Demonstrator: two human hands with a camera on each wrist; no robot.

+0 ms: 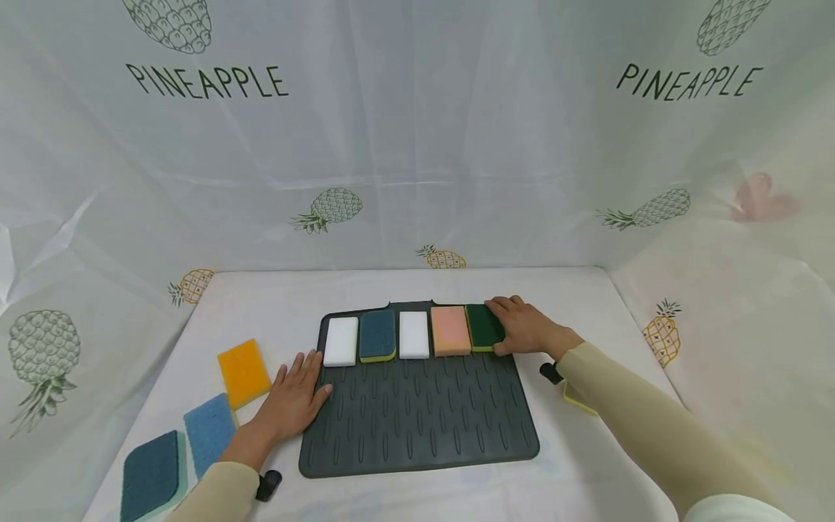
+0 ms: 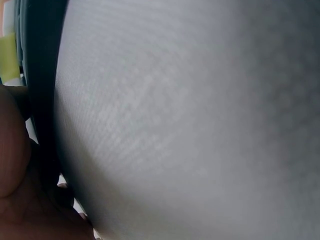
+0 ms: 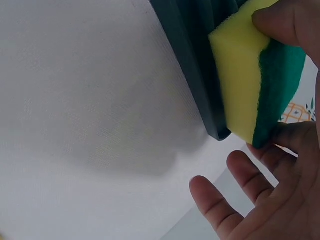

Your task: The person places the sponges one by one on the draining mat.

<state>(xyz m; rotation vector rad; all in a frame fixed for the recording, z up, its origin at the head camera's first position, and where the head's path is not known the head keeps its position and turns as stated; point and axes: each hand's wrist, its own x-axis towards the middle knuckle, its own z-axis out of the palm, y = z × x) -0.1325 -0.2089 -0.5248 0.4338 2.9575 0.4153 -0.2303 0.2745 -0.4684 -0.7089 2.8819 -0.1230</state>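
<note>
My right hand (image 1: 527,326) grips a green-and-yellow sponge (image 1: 481,328) at the back right of a dark ridged mat (image 1: 417,428). In the right wrist view, thumb and fingers lie on opposite ends of that sponge (image 3: 240,85), its yellow foam down on the mat. Beside it, a peach sponge (image 1: 450,331), a white block (image 1: 414,335), a blue-and-yellow sponge (image 1: 377,336) and another white block (image 1: 341,341) line the mat's back edge. My left hand (image 1: 291,400) rests against the mat's left edge, fingers extended.
Left of the mat lie an orange-yellow pad (image 1: 244,373), a light blue pad (image 1: 210,433) and a dark teal sponge (image 1: 151,471). Something yellow-edged (image 1: 578,400) is mostly hidden beneath my right forearm. A pineapple-print sheet (image 1: 417,145) rises behind the table.
</note>
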